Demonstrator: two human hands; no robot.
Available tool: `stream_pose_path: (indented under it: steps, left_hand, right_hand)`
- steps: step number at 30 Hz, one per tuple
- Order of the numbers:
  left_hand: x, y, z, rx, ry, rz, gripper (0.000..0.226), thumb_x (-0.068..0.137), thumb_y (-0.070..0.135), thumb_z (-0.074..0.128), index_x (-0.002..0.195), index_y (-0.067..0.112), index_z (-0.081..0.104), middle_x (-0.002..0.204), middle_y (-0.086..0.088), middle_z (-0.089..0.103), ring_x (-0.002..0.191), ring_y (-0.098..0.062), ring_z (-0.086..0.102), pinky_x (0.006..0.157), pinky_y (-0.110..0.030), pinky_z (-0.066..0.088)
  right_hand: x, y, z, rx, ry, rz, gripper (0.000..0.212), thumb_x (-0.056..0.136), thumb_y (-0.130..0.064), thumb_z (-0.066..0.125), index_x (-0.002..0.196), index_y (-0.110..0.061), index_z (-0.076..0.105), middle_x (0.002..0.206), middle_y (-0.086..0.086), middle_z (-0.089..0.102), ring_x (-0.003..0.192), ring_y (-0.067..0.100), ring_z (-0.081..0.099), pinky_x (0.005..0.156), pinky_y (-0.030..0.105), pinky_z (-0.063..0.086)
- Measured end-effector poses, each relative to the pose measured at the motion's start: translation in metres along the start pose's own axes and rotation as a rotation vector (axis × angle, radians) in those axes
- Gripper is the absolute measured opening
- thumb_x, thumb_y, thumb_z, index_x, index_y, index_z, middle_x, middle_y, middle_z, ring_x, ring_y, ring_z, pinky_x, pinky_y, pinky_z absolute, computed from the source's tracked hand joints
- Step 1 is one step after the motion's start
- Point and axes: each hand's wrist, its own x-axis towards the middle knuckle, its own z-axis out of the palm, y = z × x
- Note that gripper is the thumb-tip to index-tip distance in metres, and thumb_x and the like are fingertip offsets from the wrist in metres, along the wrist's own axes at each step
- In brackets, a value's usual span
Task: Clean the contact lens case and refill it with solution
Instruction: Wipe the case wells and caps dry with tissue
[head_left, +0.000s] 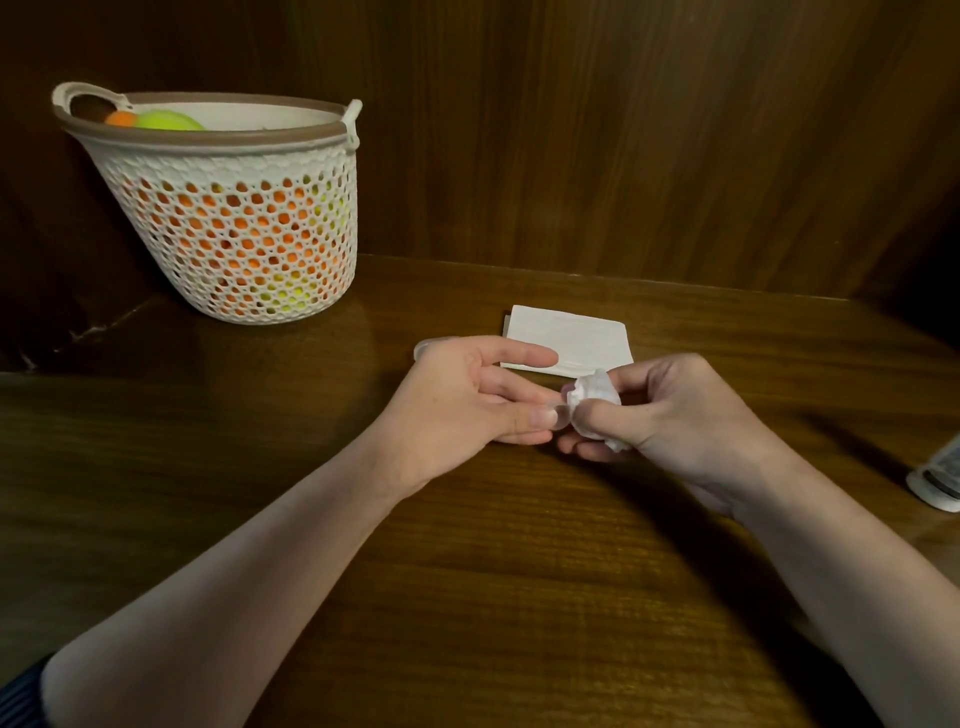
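Note:
My left hand pinches a small clear contact lens case between thumb and fingers, just above the wooden table. My right hand grips a crumpled white tissue and presses it against the case. Most of the case is hidden by my fingers and the tissue. A pale clear object, possibly another case piece, lies on the table just behind my left hand, mostly hidden. A folded white tissue lies flat on the table behind both hands.
A white perforated basket holding orange and yellow-green items stands at the back left. A white device lies at the right edge. Dark wooden walls close in the back and sides.

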Motion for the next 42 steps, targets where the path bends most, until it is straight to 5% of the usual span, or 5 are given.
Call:
stream_pose_path:
  steps: [13, 24, 32, 38, 42]
  left_hand:
    - [-0.001, 0.004, -0.006, -0.021, 0.043, 0.029, 0.047, 0.087, -0.001, 0.081, 0.127, 0.021, 0.070, 0.103, -0.004, 0.084, 0.096, -0.021, 0.082, 0.080, -0.034, 0.068]
    - [-0.001, 0.002, 0.001, 0.010, 0.032, 0.037, 0.042, 0.087, -0.003, 0.082, 0.119, 0.022, 0.071, 0.097, -0.003, 0.084, 0.093, -0.018, 0.082, 0.077, -0.032, 0.067]
    - [0.000, 0.001, -0.005, 0.000, 0.089, 0.047, 0.038, 0.089, 0.002, 0.082, 0.121, 0.018, 0.072, 0.098, -0.005, 0.084, 0.091, -0.022, 0.083, 0.077, -0.033, 0.068]
    - [-0.002, 0.003, -0.002, 0.007, 0.052, 0.060, 0.038, 0.087, 0.001, 0.084, 0.117, 0.021, 0.073, 0.096, -0.003, 0.085, 0.090, -0.020, 0.083, 0.075, -0.029, 0.067]
    - [-0.001, 0.002, 0.002, 0.035, 0.053, 0.048, 0.037, 0.086, 0.000, 0.085, 0.115, 0.020, 0.074, 0.095, -0.002, 0.085, 0.089, -0.017, 0.083, 0.074, -0.028, 0.066]
  right_hand:
    - [-0.001, -0.002, -0.007, 0.157, -0.117, 0.040, 0.027, 0.072, -0.009, 0.086, 0.099, -0.005, 0.086, 0.105, 0.022, 0.082, 0.092, 0.030, 0.084, 0.065, 0.023, 0.065]
    - [0.000, 0.006, 0.003, -0.017, 0.057, -0.005, 0.006, 0.087, 0.000, 0.081, 0.092, -0.003, 0.083, 0.087, 0.022, 0.082, 0.080, 0.032, 0.084, 0.064, 0.030, 0.065]
    - [0.000, 0.003, -0.005, 0.067, -0.125, 0.003, 0.019, 0.083, -0.011, 0.087, 0.102, -0.005, 0.086, 0.100, 0.024, 0.082, 0.086, 0.027, 0.083, 0.070, 0.026, 0.064]
    - [0.003, 0.008, -0.001, -0.033, -0.009, -0.086, 0.006, 0.084, -0.004, 0.084, 0.084, -0.010, 0.087, 0.086, 0.021, 0.082, 0.075, 0.028, 0.082, 0.064, 0.030, 0.064]
    - [0.005, 0.013, 0.003, -0.134, 0.068, -0.116, 0.009, 0.085, -0.006, 0.082, 0.082, -0.014, 0.086, 0.086, 0.015, 0.083, 0.078, 0.025, 0.081, 0.076, 0.039, 0.066]
